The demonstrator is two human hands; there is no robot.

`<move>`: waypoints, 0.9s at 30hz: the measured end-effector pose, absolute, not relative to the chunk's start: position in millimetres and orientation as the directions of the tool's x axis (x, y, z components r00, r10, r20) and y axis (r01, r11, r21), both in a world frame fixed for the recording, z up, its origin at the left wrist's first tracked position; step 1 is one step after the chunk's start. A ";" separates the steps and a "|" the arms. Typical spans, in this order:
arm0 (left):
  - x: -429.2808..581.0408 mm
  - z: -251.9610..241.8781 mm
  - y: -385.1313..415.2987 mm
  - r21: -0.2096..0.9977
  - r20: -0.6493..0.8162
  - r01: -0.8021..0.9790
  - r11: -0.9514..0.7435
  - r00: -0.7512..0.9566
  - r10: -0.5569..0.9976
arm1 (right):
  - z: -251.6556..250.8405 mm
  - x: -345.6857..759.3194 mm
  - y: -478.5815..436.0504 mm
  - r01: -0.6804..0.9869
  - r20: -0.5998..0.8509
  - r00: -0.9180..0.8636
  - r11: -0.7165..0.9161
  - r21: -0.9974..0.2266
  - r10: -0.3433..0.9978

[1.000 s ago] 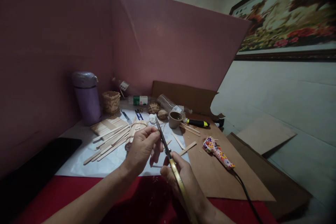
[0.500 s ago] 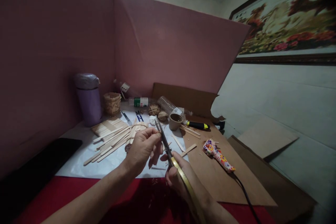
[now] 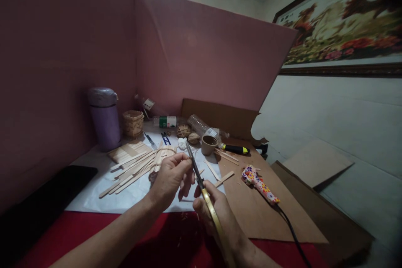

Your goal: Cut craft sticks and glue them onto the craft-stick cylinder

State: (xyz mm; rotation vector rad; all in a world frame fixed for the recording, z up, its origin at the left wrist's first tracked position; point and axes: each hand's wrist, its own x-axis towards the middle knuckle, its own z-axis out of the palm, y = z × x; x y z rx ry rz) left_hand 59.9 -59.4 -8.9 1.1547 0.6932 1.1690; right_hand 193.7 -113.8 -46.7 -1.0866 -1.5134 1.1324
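My right hand is wrapped round the gold handles of a pair of scissors, whose dark blades point up and away. At the blades, my left hand is closed in a pinch of thumb and finger; whatever lies between the fingertips is too small to make out. Just behind the left hand stands a bundle of wooden sticks with a cord round it, partly hidden by that hand. Loose craft sticks fan out to its left on white paper.
Behind are twine balls, a small pot, plastic bottles and a woven basket. A purple tumbler stands left. On cardboard at right lie a flower-patterned glue gun with its cord and a yellow-black handled tool.
My right hand and the scissors' handles have shifted slightly left, and the blades look closer together. The left hand keeps its pinch. The whole view has moved a little.
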 end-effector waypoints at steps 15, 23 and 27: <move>60.3 -7.2 -60.9 0.930 0.155 -0.366 -0.033 0.311 0.938 | -34.7 189.4 -119.9 0.114 0.140 -0.122 0.154 -0.981 0.983; 60.3 -7.7 -62.2 0.933 0.165 -0.359 -0.026 0.363 0.917 | -48.5 190.1 -112.4 0.100 0.195 -0.081 0.203 -0.974 0.977; 58.1 -8.7 -60.3 0.915 0.170 -0.403 0.028 0.448 0.878 | -49.9 192.9 -109.1 -0.022 0.134 -0.063 0.133 -0.991 0.989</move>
